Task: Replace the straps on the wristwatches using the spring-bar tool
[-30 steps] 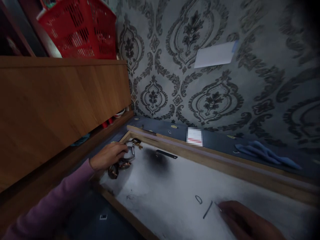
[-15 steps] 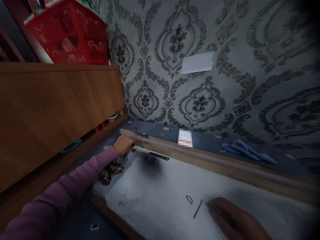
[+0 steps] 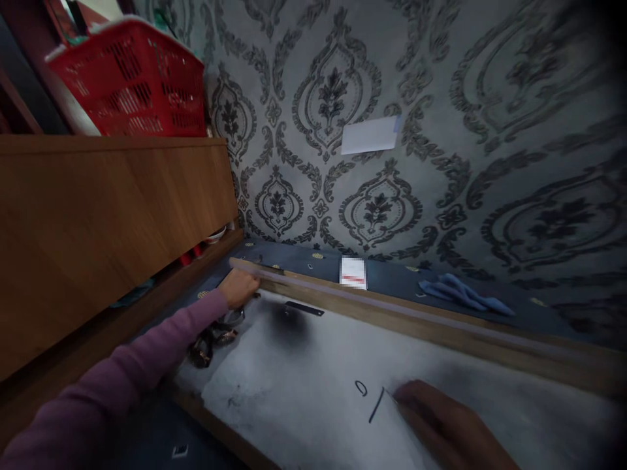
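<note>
As the left hand (image 3: 239, 288) is planted at the far left corner of the wooden-sided tray (image 3: 416, 320), its fingers are curled inward, and whether anything is gripped beneath them cannot be told. Just below the wrist, at the tray's left end, dark watch-like pieces (image 3: 200, 354) are bunched together, with a silvery loop (image 3: 236, 318) partly covered next to them. Over to the near right, the right hand (image 3: 448, 424) is held low above the white lining (image 3: 318, 365), fingers pressed close together; what is pinched there, if anything, cannot be made out. Just beside those fingertips a short dark line (image 3: 377, 405) is seen on the white, and a small dark oval (image 3: 361, 388) is spotted to its left. Near the back wall, a flat black strip (image 3: 304, 309) is laid lengthwise, well apart from the right hand. Behind the tray, a blurred-out card (image 3: 353, 273) is propped and a blue cloth (image 3: 463, 294) is left crumpled. Up left, a red basket (image 3: 142, 78) is perched on the wooden cabinet (image 3: 112, 215).
</note>
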The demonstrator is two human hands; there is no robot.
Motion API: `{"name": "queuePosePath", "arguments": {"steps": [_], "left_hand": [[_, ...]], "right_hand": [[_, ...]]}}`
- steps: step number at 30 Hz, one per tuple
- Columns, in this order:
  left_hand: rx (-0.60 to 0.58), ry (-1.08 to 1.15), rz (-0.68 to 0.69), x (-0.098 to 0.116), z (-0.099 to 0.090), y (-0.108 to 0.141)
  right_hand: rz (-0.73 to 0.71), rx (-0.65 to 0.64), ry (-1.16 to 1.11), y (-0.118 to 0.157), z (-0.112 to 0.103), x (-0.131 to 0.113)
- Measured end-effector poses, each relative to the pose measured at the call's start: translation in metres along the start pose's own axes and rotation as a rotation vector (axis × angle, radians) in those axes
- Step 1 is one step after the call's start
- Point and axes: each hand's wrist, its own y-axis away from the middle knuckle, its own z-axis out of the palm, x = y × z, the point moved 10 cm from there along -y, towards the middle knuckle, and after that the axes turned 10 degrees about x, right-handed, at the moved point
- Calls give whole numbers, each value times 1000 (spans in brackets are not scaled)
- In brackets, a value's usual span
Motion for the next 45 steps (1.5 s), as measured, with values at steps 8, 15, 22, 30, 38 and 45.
{"name": "queuePosePath", "arguments": {"steps": [8, 15, 22, 30, 38, 45], "left_hand": [[214, 177, -195, -33, -34, 9], [423, 529, -319, -43, -63, 12], [328, 962, -272, 8, -67, 12], [156, 1235, -102, 106, -71, 20], [-101, 1720, -245, 141, -35, 25], [-261, 1739, -266, 150, -22, 36]], "right_hand": [[-5, -10, -14, 0, -2, -5], [-6, 34, -17, -2, -4, 7], [37, 124, -194, -16, -17, -43], [373, -63, -1081, -34, 49, -103], [424, 51, -1106, -34, 61, -72], [669, -96, -1409, -27, 71, -66]]}}
